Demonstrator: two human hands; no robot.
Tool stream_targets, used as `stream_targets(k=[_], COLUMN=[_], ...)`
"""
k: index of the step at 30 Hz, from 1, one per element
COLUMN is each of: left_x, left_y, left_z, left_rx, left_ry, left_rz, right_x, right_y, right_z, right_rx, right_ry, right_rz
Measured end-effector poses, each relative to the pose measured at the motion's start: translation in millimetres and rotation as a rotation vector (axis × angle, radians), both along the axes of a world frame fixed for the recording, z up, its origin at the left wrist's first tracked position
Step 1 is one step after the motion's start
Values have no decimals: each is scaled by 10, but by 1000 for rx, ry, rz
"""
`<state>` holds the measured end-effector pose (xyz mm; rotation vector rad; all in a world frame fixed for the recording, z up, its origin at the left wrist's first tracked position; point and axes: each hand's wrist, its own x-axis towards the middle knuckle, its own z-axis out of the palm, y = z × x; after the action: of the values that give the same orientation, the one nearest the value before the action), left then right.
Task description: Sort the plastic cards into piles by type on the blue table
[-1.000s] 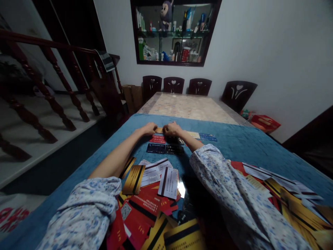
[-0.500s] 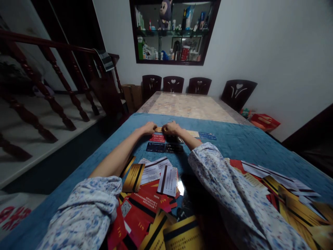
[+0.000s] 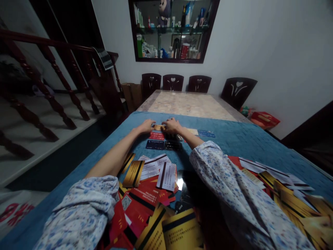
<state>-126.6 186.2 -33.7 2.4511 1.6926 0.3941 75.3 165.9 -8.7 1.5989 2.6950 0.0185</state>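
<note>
At the far side of the blue cloth (image 3: pixel 179 119), my left hand (image 3: pixel 147 126) and my right hand (image 3: pixel 171 126) are at opposite ends of a gold card (image 3: pixel 159 127). The fingers of each hand are curled at its edges, and the card is low over the cloth or on it. Just nearer to me lie a red card (image 3: pixel 156 135), a dark blue card (image 3: pixel 155 144) and a black card (image 3: pixel 173 146), set side by side in rows. Right of my right hand are a cream card (image 3: pixel 193 131) and a blue card (image 3: pixel 206 133). My right hand and wrist partly hide other cards.
Loose red cards (image 3: pixel 140 199), gold cards (image 3: pixel 182 229) and white cards (image 3: pixel 166 176) overlap in a heap close to me. Another pile of gold and white cards (image 3: pixel 275 173) lies at the right. Several chairs (image 3: pixel 173 83) stand beyond the table (image 3: pixel 192 104).
My hands have shifted slightly apart, showing more of the gold card between them. The view has tilted a little; the other cards keep their places.
</note>
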Motion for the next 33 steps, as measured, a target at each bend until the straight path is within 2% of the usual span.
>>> stream_targets(k=[6, 12, 22, 27, 33], left_x=[-42, -55, 90, 171, 231], left_y=[-186, -455, -1060, -1368, -1718], left_z=[54, 63, 168, 189, 208], left_rx=[60, 68, 83, 93, 97], left_ry=[80, 11, 0, 11, 20], left_rz=[20, 31, -14, -35, -117], right_x=[25, 18, 118, 251, 464], right_y=[-170, -410, -812, -1001, -1194], right_z=[75, 127, 169, 108, -92], right_rx=[35, 60, 92, 95, 91], right_ry=[36, 72, 150, 184, 241], right_rz=[63, 111, 189, 270, 411])
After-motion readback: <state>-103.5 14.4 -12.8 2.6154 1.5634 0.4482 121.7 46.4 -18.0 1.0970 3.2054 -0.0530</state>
